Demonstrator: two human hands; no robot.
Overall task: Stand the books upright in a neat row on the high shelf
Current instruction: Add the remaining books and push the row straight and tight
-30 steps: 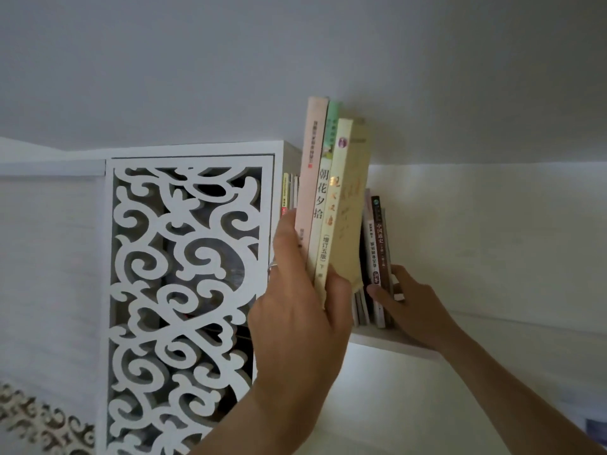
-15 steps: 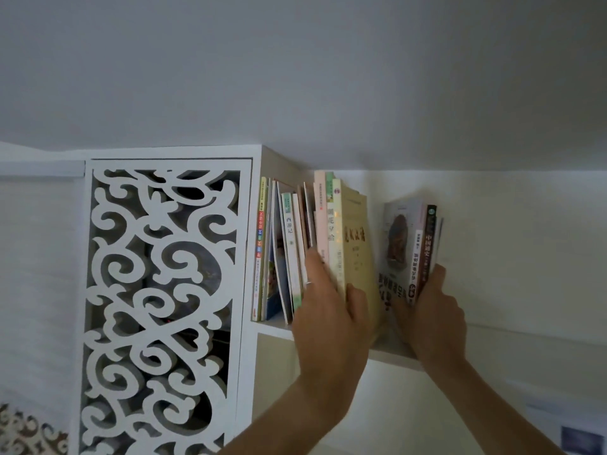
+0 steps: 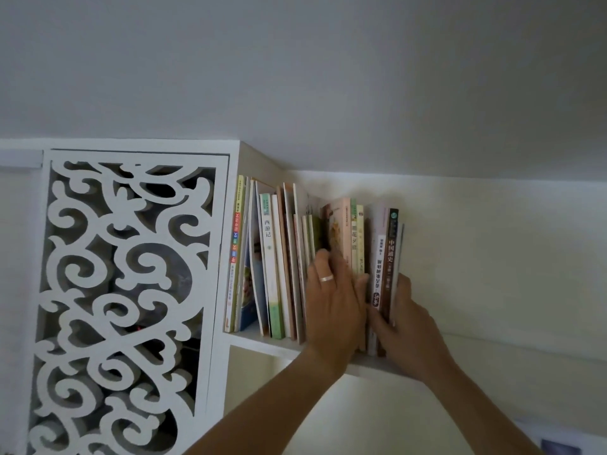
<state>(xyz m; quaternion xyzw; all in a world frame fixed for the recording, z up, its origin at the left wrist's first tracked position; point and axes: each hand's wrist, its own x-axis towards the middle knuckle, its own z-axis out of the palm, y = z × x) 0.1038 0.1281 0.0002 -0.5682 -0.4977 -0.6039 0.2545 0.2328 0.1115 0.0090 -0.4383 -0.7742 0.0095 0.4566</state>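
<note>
A row of books stands on the high white shelf (image 3: 262,347), from the cabinet side to a dark brown-spined book (image 3: 392,257) at the right end. My left hand (image 3: 335,303), with a ring, grips a trio of pink, green and yellow books (image 3: 353,231) in the row, fingers on their left face and thumb on their right. My right hand (image 3: 409,326) holds the right-end books, thumb on their left side and fingers against their right face, pressed close to the trio. Several thin books (image 3: 272,257) further left lean slightly.
A white fretwork cabinet panel (image 3: 124,290) bounds the shelf on the left. The ceiling (image 3: 328,77) hangs close above the book tops. The pale wall (image 3: 492,257) runs on to the right behind the ledge.
A second ago my left hand held the trio up in the air; now it stands in the row. My right hand has pushed the end books left, closing the gap.
</note>
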